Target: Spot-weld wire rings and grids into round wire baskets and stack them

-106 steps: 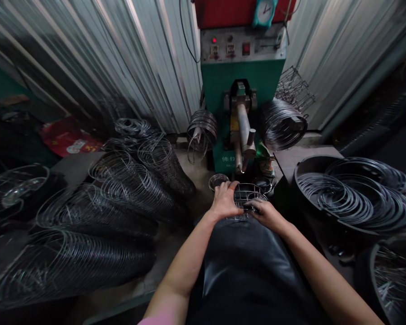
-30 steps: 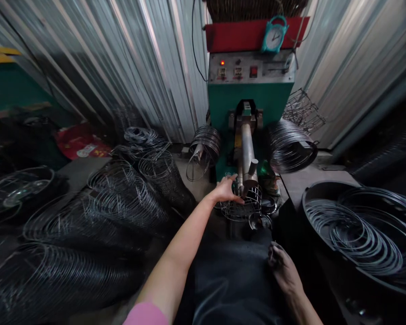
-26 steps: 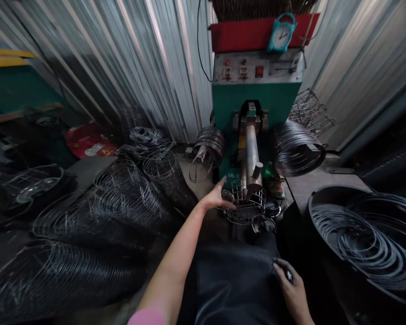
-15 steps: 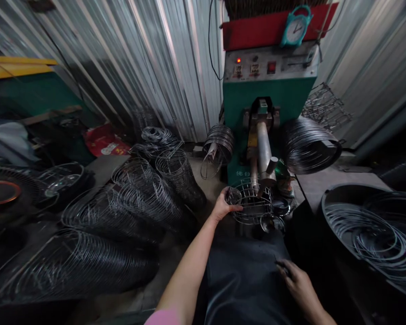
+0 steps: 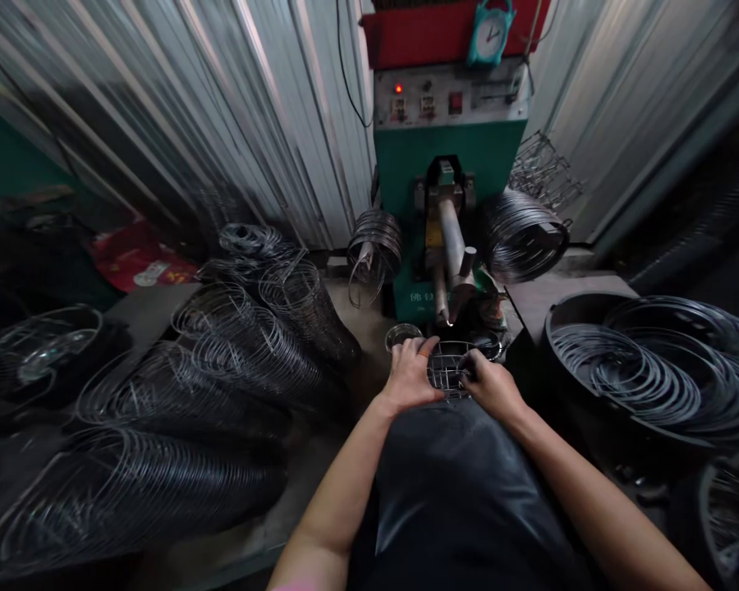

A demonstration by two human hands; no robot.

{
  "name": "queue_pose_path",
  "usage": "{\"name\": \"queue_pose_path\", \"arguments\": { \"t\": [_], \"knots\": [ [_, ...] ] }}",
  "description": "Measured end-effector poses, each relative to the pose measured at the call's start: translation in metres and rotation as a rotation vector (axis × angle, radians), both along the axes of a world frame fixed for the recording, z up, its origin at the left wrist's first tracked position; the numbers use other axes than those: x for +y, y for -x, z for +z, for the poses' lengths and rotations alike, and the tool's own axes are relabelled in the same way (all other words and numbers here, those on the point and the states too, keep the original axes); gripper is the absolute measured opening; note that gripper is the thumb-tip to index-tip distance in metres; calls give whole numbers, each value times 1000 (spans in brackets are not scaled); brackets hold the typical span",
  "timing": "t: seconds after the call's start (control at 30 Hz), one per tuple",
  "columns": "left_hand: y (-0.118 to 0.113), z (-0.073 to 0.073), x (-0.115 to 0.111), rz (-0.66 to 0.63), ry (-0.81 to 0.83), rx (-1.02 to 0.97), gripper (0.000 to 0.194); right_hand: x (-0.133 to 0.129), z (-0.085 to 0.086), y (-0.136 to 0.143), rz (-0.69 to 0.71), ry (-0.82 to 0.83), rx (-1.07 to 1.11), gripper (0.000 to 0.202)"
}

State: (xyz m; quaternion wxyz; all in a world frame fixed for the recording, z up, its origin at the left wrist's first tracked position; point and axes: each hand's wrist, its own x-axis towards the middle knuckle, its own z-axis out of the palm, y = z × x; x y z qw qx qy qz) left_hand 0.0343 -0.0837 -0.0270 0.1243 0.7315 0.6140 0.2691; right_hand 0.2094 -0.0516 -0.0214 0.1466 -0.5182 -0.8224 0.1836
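Note:
A round wire basket [image 5: 446, 371] with a grid of crossing wires lies above my dark apron, just below the metal arms of a spot welder [image 5: 400, 148]. My left hand [image 5: 411, 374] grips the basket's left side, thumb along the near edge and fingers over the far side. At the right side of the basket is my right hand [image 5: 491, 386], its fingers curled in a pinch over the wires. Whatever is in that pinch is too small and dark to name. The welder's lower electrode arm [image 5: 442, 308] ends just beyond the basket.
Stacks of wire rings [image 5: 252, 345] stand on the left. A black tub [image 5: 551, 328] of wire hoops is at the right. Wire coils [image 5: 520, 238] hang beside the welder, which carries a turquoise clock [image 5: 491, 34] and a lit red lamp [image 5: 398, 88]. Corrugated metal walls [image 5: 252, 107] rise behind.
My right hand has moved up and forward from the apron to the basket. My left hand has drawn the basket off the welder's arms towards me. The view has shifted right and down.

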Motion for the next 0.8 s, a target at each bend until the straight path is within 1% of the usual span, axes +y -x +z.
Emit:
{"name": "queue_pose_path", "arguments": {
  "t": [0.03,0.07,0.13,0.2,0.3,0.43,0.53,0.7,0.8],
  "knots": [
    [-1,2,0,-10,-5,-2,96,-1,-5,-1,9,-28,43,17],
    [-1,2,0,-17,-6,-9,96,-2,-9,-4,48,-46,101,16],
    [0,2,1,-19,8,-37,96,-3,-15,-9,189,-42,229,16],
    [2,0,2,-20,29,-71,97,-2,-15,-15,327,-11,305,19],
    [4,-3,5,-19,53,-115,97,2,-8,-21,442,18,270,23],
    [6,-8,11,-8,61,-128,97,7,-6,-20,462,15,189,26],
    [7,-11,17,-5,76,-123,98,11,-10,-18,450,12,158,24],
    [10,-17,25,-14,118,-154,99,19,-19,-16,451,-6,134,28],
    [12,-20,31,-19,117,-174,100,24,-20,-14,449,-29,117,30]
  ]
}}
